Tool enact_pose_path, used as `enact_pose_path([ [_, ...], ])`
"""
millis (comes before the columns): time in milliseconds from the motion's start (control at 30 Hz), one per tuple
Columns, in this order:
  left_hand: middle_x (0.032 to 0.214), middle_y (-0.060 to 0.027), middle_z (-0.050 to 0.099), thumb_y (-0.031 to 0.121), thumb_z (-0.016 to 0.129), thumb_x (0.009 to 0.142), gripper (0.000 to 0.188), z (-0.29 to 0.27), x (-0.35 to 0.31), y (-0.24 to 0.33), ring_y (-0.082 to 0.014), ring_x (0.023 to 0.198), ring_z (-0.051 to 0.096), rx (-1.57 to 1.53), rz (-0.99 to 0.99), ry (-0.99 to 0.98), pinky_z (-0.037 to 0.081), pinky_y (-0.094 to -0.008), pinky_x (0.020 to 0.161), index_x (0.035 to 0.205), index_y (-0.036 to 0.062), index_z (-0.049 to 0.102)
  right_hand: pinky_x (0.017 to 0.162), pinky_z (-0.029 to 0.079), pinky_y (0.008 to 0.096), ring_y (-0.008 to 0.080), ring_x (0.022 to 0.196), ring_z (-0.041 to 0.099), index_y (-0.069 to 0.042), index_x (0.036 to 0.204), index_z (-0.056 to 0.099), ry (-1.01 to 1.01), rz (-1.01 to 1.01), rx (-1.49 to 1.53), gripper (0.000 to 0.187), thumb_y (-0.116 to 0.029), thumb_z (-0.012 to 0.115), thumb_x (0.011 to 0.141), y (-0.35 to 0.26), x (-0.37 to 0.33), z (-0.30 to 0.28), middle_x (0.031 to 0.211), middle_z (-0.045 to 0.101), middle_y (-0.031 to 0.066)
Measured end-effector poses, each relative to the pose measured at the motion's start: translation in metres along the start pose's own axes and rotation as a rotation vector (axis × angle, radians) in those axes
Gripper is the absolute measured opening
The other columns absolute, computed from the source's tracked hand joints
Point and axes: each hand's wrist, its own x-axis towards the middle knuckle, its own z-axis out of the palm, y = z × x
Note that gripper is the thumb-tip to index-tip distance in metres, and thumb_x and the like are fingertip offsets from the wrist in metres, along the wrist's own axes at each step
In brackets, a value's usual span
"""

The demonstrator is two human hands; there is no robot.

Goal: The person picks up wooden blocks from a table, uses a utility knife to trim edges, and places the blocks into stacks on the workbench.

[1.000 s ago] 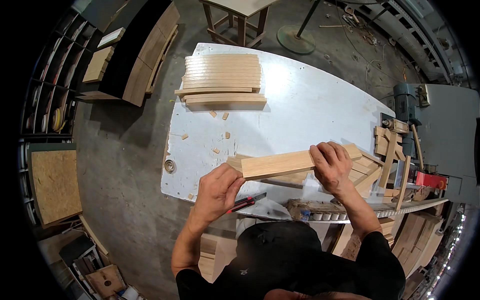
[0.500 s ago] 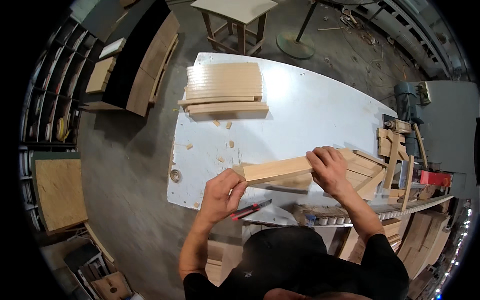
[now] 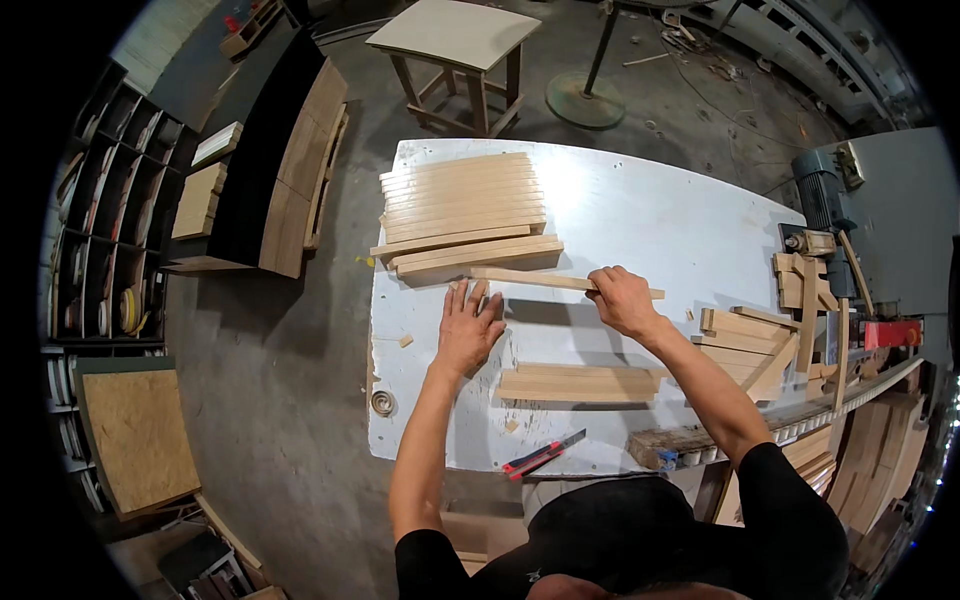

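My right hand (image 3: 624,300) grips a narrow pale wooden strip (image 3: 535,279) near its right end, above the white tabletop. A shadow lies on the table below the strip. My left hand (image 3: 468,328) has its fingers spread, just below the strip's left end, with the fingertips by small wood offcuts. Beyond the strip, a row of similar wooden strips (image 3: 460,198) lies side by side, with a few loose ones along its near side. Closer to me is a short stack of strips (image 3: 580,383).
A red and black utility knife (image 3: 545,454) lies near the table's front edge. More wood pieces (image 3: 745,345) are at the right, beside a machine with a motor (image 3: 822,190). A metal coil (image 3: 382,403) sits at the left edge. A small table (image 3: 455,35) stands beyond.
The strip has moved away from me toward the row of strips. My left hand has let go of its left end and spread its fingers; my right hand still grips it.
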Motion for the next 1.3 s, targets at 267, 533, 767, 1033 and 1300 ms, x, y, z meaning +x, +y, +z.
enact_pose_path([
  [267,0.147,-0.0269,0.039,0.024,0.063,0.092,0.056,-0.011,-0.083,-0.049,-0.0464,0.134,0.035,0.168,-0.524,0.244,0.025,-0.0520,0.114,0.140,0.0005,0.047,0.069,0.051,0.0426,0.0302,0.083,0.061,-0.007,0.091,0.058,-0.024,-0.093,0.072,0.013,-0.010,0.065,0.080,-0.023,0.028,0.041,0.085,0.062,0.0097],
  [533,0.133,-0.0233,0.049,0.005,0.065,0.082,0.051,-0.016,-0.023,-0.049,-0.0394,0.120,0.049,-0.083,-0.380,0.424,0.043,-0.0440,0.100,0.132,0.0127,0.060,0.077,0.051,0.0446,0.0324,0.089,0.062,-0.008,0.089,0.062,0.058,-0.281,0.166,0.014,-0.013,0.061,0.077,-0.050,0.063,0.085,0.090,0.064,0.0105],
  [767,0.104,-0.0182,0.064,0.005,0.060,0.080,0.034,0.008,0.000,-0.101,-0.0341,0.105,0.055,-0.113,-0.247,0.458,0.039,-0.0472,0.094,0.113,-0.0028,0.065,0.087,0.044,0.0511,0.0365,0.101,0.057,-0.004,0.112,0.059,0.266,-0.180,0.197,0.033,-0.018,0.058,0.082,-0.034,0.050,0.072,0.107,0.062,0.0161],
  [1033,0.118,-0.0189,0.059,0.011,0.055,0.088,0.038,-0.004,0.113,0.089,-0.0334,0.114,0.053,-0.291,0.230,0.275,0.039,-0.0456,0.100,0.124,-0.0015,0.057,0.074,0.047,0.0453,0.0356,0.086,0.058,-0.006,0.099,0.058,0.338,0.235,0.261,0.014,-0.018,0.061,0.092,0.015,-0.152,-0.047,0.096,0.059,0.0145],
  [1300,0.131,-0.0195,0.053,0.017,0.050,0.095,0.043,-0.014,0.137,0.221,-0.0327,0.123,0.051,-0.237,0.513,0.103,0.038,-0.0440,0.106,0.134,-0.0002,0.049,0.072,0.050,0.0424,0.0311,0.087,0.063,-0.008,0.094,0.063,0.496,0.501,0.295,0.013,-0.021,0.061,0.092,0.001,-0.294,-0.080,0.090,0.063,0.0090],
])
